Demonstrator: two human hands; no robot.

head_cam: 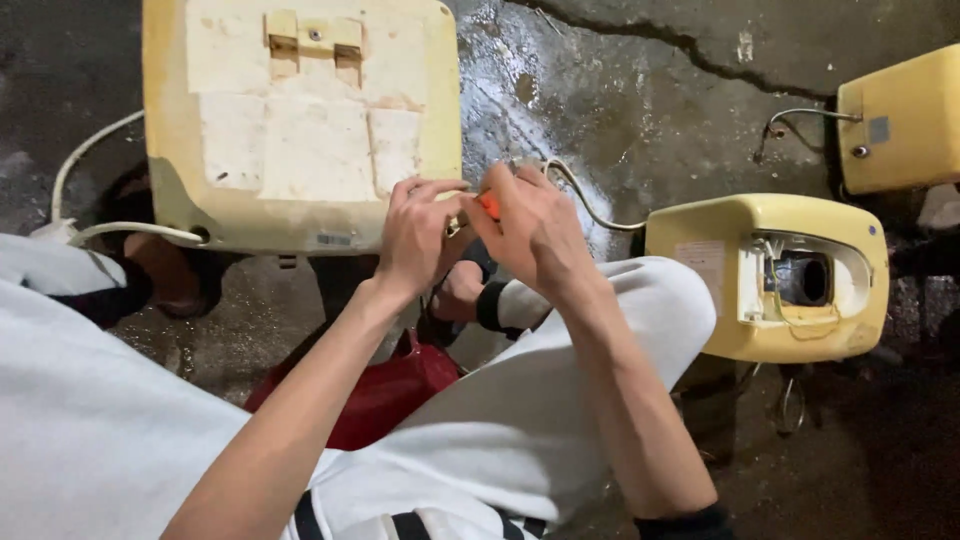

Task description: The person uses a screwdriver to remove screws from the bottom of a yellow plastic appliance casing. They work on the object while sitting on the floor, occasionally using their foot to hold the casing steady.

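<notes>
Yellowed plastic housing point(300, 130) lies on the wet concrete floor point(620, 110) just ahead of my knees, its patched, flaking back face turned up, and both my hands meet at its lower right corner. My left hand point(420, 235) has its fingers curled together against that edge, and my right hand point(535, 230) is closed around a small tool with an orange handle point(489, 205); its tip is hidden between my fingers, so I cannot tell what it bears on. I judge the housing to be stiff but light for its bulk, and old enough that the plastic may be brittle, so the thick rim is the safer place to grip rather than the thin bracket point(312, 45) near the top. A white cable point(95, 200) loops out of its left side, and a thinner wire point(590, 205) runs from near my hands to a second yellow unit point(770, 275) on the right, whose open side shows a dark cavity. A third yellow casing point(900, 120) sits at the upper right, well apart. A red container point(385, 395) rests between my legs, under my forearms, crowding the space there.
</notes>
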